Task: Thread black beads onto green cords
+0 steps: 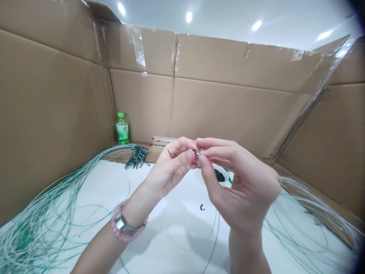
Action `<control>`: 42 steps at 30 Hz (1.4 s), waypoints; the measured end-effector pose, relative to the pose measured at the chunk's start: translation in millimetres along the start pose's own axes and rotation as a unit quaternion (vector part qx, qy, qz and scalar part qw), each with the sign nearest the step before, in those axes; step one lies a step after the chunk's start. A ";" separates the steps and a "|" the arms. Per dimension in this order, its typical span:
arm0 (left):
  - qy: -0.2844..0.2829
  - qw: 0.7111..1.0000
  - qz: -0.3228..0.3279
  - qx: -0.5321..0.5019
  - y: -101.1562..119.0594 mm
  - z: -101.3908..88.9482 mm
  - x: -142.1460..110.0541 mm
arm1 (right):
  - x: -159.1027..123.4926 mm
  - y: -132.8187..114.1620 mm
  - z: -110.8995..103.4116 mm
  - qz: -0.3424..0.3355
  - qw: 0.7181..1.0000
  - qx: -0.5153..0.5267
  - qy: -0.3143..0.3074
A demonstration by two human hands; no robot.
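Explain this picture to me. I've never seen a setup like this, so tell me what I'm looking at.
There is no machine here: this view comes from a camera worn on a person's head, looking down at their own bare hands. The left hand and right hand pinch a small dark piece between their fingertips. Long green-and-white wires spread over a white surface, with dark pieces bunched at their ends. A white bowl sits beyond the hands, and cardboard walls stand behind and beside everything.
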State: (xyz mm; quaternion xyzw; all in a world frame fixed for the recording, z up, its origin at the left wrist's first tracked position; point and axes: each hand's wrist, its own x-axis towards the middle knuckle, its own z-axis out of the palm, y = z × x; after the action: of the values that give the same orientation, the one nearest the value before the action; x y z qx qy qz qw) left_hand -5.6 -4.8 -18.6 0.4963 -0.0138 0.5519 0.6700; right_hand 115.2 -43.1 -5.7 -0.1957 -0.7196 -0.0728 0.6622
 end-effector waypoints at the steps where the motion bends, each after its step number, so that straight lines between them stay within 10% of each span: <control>1: -0.003 1.000 0.003 0.003 0.2 0.3 -0.3 | 0.1 -0.2 -0.2 -0.004 1.000 -0.001 0.001; 16: 0.011 0.938 0.162 0.305 17.3 -5.1 -3.9 | 2.9 -3.0 -8.4 -0.011 0.996 -0.064 -0.062; 42: 0.028 0.897 0.217 0.383 17.4 -1.3 -9.8 | 5.7 5.0 -9.3 0.063 0.994 0.077 -0.046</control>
State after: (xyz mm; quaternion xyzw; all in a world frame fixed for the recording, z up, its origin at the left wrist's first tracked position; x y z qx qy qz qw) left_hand -23.2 -12.8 -13.4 0.6836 0.1104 0.6599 0.2917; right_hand 125.4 -40.8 0.1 -0.1923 -0.7392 0.0334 0.6446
